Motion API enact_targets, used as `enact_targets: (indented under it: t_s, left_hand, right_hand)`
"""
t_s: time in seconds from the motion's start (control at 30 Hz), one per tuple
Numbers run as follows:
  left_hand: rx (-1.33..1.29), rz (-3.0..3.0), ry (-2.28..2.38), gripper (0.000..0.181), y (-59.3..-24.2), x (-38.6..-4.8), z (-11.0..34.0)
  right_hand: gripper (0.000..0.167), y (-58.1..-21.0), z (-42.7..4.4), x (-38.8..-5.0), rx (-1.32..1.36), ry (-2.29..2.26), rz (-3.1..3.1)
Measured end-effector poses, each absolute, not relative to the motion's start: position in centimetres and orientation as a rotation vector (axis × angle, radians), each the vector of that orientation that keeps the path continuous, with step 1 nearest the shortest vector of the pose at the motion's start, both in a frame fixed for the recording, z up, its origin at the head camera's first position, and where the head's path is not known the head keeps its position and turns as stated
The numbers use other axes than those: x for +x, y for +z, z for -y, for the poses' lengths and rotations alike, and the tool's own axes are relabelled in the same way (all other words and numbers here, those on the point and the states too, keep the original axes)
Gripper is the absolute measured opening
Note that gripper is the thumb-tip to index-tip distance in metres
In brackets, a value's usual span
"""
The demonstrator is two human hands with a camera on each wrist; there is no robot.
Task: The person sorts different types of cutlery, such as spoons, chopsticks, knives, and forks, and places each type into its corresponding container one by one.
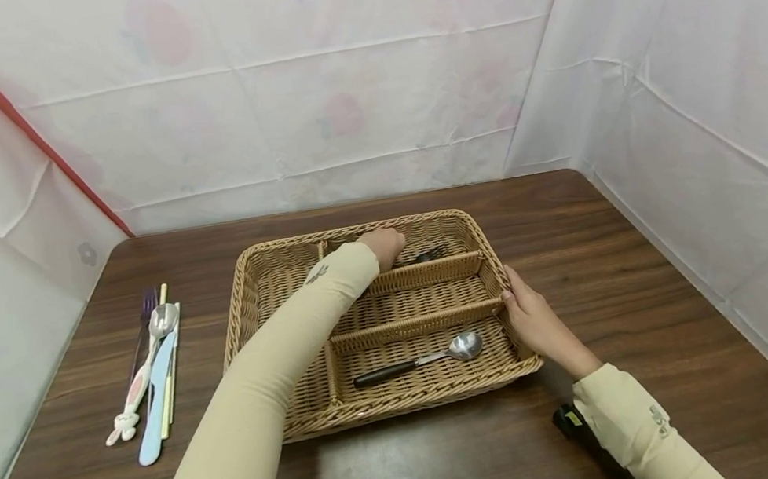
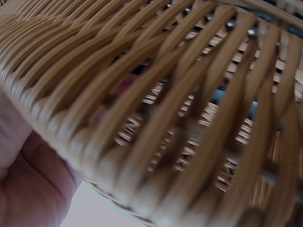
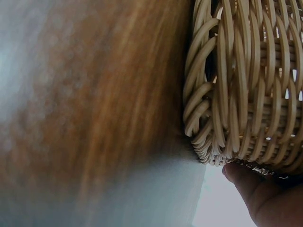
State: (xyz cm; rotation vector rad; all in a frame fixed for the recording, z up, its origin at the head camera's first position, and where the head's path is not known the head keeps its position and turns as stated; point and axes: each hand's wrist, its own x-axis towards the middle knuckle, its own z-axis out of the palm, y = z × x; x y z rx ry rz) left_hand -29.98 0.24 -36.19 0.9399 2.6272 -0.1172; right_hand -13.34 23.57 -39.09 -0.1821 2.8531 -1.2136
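Note:
A wicker basket [image 1: 394, 325] with several compartments lies on the table. My left hand [image 1: 383, 246] reaches into its far compartment, over the handle side of a dark fork [image 1: 430, 254]. The fingertips are hidden, so whether they hold the fork cannot be seen. In the left wrist view, part of the left hand [image 2: 38, 175] shows beside the woven wicker [image 2: 142, 109]. At the basket's right end, my right hand [image 1: 535, 321] grips the rim, with one digit [image 3: 248, 182] against the wicker in the right wrist view. A black-handled spoon [image 1: 463, 346] rests in the near compartment.
To the left on the wooden table [image 1: 643, 265] lie a purple fork [image 1: 148, 302], a spoon with a rabbit handle [image 1: 136, 390], a light blue knife [image 1: 155, 412] and yellow-and-white chopsticks [image 1: 168, 390]. A black object [image 1: 576, 423] lies beneath the right forearm. White sheeting [image 1: 342, 118] surrounds the table.

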Motion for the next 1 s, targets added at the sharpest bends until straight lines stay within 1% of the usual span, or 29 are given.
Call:
enact_targets:
  t_s: [0.3, 0.47, 0.53, 0.6, 0.67, 0.73, 0.9, 1.0]
  left_hand:
    - [0.932, -2.638, -0.119, 0.012, -36.2, -30.2, 0.3]
    - [1.014, -2.669, -0.065, 0.013, -34.7, -29.5, 0.8]
    - [1.049, -2.681, -0.038, 0.018, -33.6, -29.1, 1.1]
    - [1.088, -2.683, -0.004, 0.028, -32.5, -28.6, 1.6]
    - [1.123, -2.688, 0.037, 0.038, -31.4, -28.3, 2.4]
    - [1.164, -2.705, 0.083, 0.043, -30.6, -27.9, 3.4]
    - [1.232, -2.771, 0.231, 0.042, -29.0, -27.0, 6.6]
    - [1.209, -2.807, 0.289, 0.034, -28.4, -26.5, 8.7]
  right_hand:
    - [0.051, -39.3, -23.3, -14.0, -0.215, -1.214, -2.852]
    - [0.051, -39.3, -23.4, -14.3, -0.220, -1.186, -2.863]
    - [0.051, -39.3, -23.6, -14.4, -0.225, -1.179, -2.863]
    - [0.051, -39.1, -23.8, -14.6, -0.229, -1.187, -2.859]
    - [0.052, -39.0, -23.9, -14.8, -0.234, -1.192, -2.852]
    - [0.052, -38.8, -24.1, -14.9, -0.239, -1.186, -2.856]
    - [0.052, -38.6, -24.6, -14.9, -0.223, -1.161, -2.868]
    - [0.052, -38.6, -24.9, -14.9, -0.219, -1.168, -2.861]
